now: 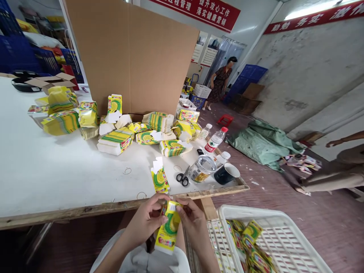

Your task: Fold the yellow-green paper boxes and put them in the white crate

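Observation:
Both my hands hold one small yellow and green printed carton (168, 229) above my lap, just off the table's front edge. My left hand (149, 216) pinches its upper left side between thumb and fingers. On the opposite side, my right hand (193, 216) presses its thumb near the top end, the fingers behind. A flattened carton (160, 177) with white flaps lies on the table just beyond my hands. Farther back are stacks of flat cartons (116, 141) and several loose ones. What is inside the held carton, if anything, is hidden.
Black-handled scissors (182, 179), a clear jar (202, 168), a dark mug (226, 173) and bottles (216, 140) stand or lie at the table's right. A white plastic basket (284, 216) with filled-looking cartons sits low at right. A cardboard sheet (131, 57) rises behind; two people are beyond.

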Tool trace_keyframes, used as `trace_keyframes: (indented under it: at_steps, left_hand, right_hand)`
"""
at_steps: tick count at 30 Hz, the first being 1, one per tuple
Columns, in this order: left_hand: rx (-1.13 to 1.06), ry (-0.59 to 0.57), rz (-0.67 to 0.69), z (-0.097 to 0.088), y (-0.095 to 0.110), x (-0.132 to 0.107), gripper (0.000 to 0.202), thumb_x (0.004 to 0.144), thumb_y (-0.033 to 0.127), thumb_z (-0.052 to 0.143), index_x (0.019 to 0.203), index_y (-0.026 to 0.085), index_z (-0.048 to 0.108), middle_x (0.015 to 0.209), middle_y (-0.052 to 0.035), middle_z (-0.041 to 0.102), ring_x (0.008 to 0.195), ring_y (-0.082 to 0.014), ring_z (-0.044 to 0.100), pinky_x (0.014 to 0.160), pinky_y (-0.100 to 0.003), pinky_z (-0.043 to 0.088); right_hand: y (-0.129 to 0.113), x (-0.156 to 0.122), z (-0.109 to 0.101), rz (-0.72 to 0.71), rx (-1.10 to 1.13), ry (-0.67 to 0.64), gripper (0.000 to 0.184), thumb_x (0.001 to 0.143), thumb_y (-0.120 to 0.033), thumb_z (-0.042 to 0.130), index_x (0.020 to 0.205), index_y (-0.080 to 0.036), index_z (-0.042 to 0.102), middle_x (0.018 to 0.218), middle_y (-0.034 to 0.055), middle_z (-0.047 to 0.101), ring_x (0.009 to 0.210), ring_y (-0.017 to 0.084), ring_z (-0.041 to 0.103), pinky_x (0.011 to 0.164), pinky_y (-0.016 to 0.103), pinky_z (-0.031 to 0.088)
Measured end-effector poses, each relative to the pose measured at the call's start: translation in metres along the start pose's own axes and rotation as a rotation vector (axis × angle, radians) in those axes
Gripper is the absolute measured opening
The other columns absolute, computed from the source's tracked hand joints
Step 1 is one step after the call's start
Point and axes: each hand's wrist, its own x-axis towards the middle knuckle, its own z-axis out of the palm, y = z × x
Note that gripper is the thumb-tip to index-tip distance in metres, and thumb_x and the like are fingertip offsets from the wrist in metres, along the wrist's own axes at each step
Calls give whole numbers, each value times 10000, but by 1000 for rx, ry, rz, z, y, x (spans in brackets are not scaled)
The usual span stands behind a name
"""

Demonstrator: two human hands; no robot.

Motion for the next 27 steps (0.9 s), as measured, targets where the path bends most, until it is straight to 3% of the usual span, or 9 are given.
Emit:
trace_keyframes:
  at_steps: [3, 5, 8, 11, 13, 17, 21, 24, 27]
  left_hand:
    - [21, -2, 42, 11, -5, 3, 409, 877, 265, 679, 1260, 206, 547, 1136, -123, 736, 946, -231, 694, 773, -287, 519]
    - [38, 22, 77, 11, -7, 7, 456, 913, 272, 633, 1348, 238, 501, 1284, -136, 672, 1114, -258, 656, 904, -341, 520]
    - [118, 120, 132, -1, -9, 13, 508, 935, 280, 600, 1419, 262, 445, 1360, -136, 620, 1238, -269, 595, 1052, -414, 458]
    - [229, 254, 144, -12, -17, 19, 373, 931, 312, 595, 1292, 223, 567, 1301, -137, 661, 1217, -278, 608, 1051, -426, 463]
    - [267, 289, 132, -13, -25, 21, 308, 919, 314, 600, 1208, 211, 619, 1254, -129, 692, 1177, -277, 635, 1021, -419, 492]
    - [339, 261, 143, -12, -34, 17, 298, 880, 267, 626, 1174, 225, 653, 1224, -100, 721, 1138, -258, 666, 1034, -410, 494]
    - [360, 315, 136, -23, -26, 10, 305, 883, 257, 595, 1180, 214, 650, 1240, -118, 714, 1159, -266, 659, 984, -401, 535]
    - [358, 370, 133, -34, -21, 9, 290, 860, 248, 610, 1143, 219, 665, 1202, -116, 733, 1144, -278, 665, 1001, -424, 520]
    - [332, 423, 132, -40, -23, 12, 290, 811, 254, 664, 1098, 218, 687, 1141, -114, 750, 1110, -288, 674, 1045, -451, 478]
  right_hand:
    - [-1, -5, -11, 7, -4, 64, 297, 836, -489, 701, 881, -197, 731, 859, 94, 753, 805, 258, 710, 708, 359, 566]
    - [-9, -13, -38, -89, -220, 206, 307, 837, -503, 686, 853, -200, 734, 868, 102, 728, 808, 270, 683, 693, 373, 539]
    - [-26, -22, -94, -221, -731, 574, 356, 834, -526, 671, 929, -192, 747, 981, 146, 674, 920, 322, 616, 794, 442, 473]
    - [-31, -16, -121, -244, -946, 612, 549, 799, -609, 661, 1098, -152, 718, 1073, 190, 659, 983, 370, 579, 874, 502, 429]
    - [-20, -4, -104, -204, -881, 494, 577, 809, -647, 606, 1096, -157, 705, 1063, 177, 676, 927, 349, 590, 828, 476, 450]
    - [19, 39, -13, 11, -724, 199, 463, 818, -526, 594, 1079, -153, 681, 1050, 159, 704, 1011, 339, 601, 882, 437, 455]
    - [45, 79, 64, 117, -715, 152, 548, 653, -348, 768, 1131, -112, 643, 1102, 213, 679, 1099, 401, 593, 939, 466, 428]
    - [54, 92, 83, 191, -694, 171, 569, 523, -238, 817, 1047, -99, 646, 1062, 246, 663, 1065, 451, 605, 888, 493, 445]
    - [56, 95, 78, 207, -621, 180, 458, 510, -235, 801, 933, -161, 643, 986, 180, 682, 996, 405, 638, 846, 449, 468]
